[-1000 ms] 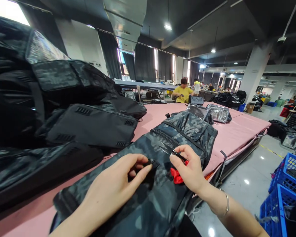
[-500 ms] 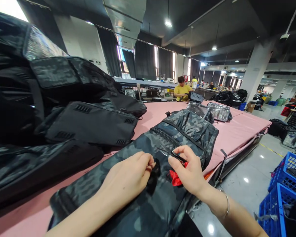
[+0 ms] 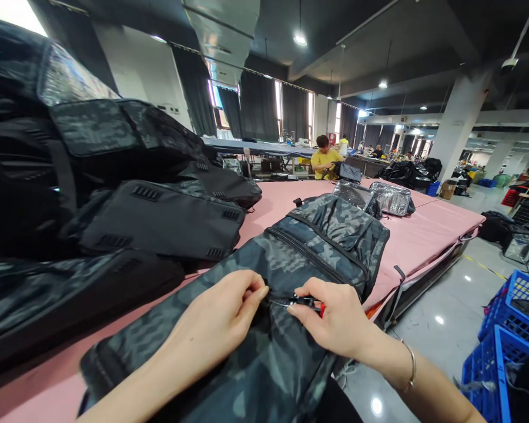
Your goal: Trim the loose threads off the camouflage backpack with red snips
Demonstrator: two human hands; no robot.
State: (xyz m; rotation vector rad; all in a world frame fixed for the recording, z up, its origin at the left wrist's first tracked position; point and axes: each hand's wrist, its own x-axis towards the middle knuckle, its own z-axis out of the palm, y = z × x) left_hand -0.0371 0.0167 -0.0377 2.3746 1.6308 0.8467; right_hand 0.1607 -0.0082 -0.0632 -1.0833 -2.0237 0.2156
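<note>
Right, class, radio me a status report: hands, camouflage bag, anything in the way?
Left hand pinched, any hold unclear; right hand gripping black snips. Camouflage bag on pink table. Possible obstruction: left fingertips, close to blades.

Stretches away as a long, pink-topped bench [image 3: 441,226]. Bears a heap of dark bags [image 3: 158,220], black and camouflage, along the left; a camouflage bag [image 3: 297,258] laid out beside the heap; and, just past that bag's far end, silver-lined bags [image 3: 390,200] lying close together.
</note>
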